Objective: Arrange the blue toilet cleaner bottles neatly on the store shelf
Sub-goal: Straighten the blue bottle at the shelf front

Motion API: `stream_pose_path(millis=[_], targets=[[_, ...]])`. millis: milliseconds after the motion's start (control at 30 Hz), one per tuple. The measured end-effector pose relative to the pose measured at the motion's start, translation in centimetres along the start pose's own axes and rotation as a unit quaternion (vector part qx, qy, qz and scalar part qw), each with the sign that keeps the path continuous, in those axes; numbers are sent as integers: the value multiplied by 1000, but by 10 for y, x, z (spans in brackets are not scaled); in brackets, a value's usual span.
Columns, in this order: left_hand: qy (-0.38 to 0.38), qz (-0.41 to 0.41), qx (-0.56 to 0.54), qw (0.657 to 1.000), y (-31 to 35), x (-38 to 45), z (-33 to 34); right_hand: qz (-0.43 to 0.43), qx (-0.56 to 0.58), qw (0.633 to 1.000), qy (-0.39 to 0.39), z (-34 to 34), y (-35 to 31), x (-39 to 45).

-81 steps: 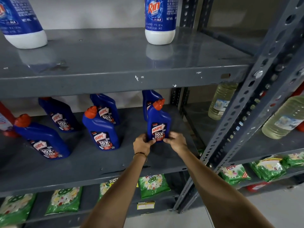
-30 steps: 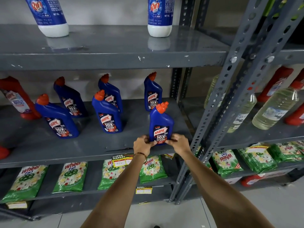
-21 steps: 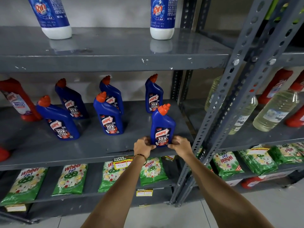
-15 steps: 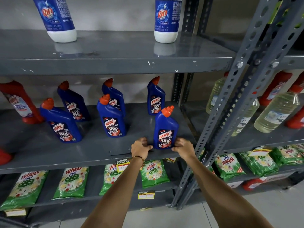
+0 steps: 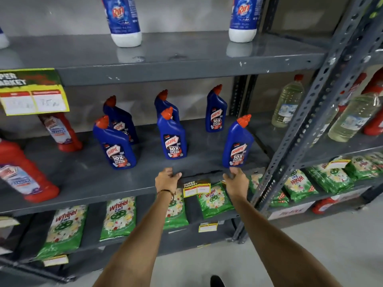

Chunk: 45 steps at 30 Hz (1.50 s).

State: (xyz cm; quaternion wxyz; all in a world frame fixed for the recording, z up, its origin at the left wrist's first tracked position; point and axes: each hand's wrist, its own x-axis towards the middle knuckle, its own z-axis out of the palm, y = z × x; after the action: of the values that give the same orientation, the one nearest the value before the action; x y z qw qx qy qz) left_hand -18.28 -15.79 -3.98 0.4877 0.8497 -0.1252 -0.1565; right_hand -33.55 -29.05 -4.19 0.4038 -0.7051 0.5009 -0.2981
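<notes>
Several blue toilet cleaner bottles with orange caps stand on the grey middle shelf (image 5: 87,179). The front right bottle (image 5: 238,143) stands upright near the shelf's front edge. Other blue bottles stand at front centre (image 5: 173,137), front left (image 5: 115,145), back right (image 5: 215,110) and behind the front ones. My left hand (image 5: 166,179) rests on the shelf's front edge, fingers apart, holding nothing. My right hand (image 5: 236,180) hovers just below the front right bottle, fingers loose, holding nothing.
Red cleaner bottles (image 5: 24,175) stand at the shelf's left. White-based blue bottles (image 5: 124,19) stand on the top shelf. Green detergent packets (image 5: 118,218) lie on the lower shelf. A perforated steel upright (image 5: 306,121) rises on the right, with oil bottles (image 5: 288,104) behind it.
Both hands have let go of the front right blue bottle and drawn back to the shelf's front edge. The view has shifted left and pulled back.
</notes>
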Motion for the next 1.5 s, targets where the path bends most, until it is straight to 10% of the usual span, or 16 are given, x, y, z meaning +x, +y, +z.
stream_pose_path(millis=[633,1500], targets=[[-71,-18,-28,997,3,83,-32,-11,42,968,-246,120,-68,42],[-86,27,-41,995,-8,41,-42,-10,88,962,-259,98,-49,17]])
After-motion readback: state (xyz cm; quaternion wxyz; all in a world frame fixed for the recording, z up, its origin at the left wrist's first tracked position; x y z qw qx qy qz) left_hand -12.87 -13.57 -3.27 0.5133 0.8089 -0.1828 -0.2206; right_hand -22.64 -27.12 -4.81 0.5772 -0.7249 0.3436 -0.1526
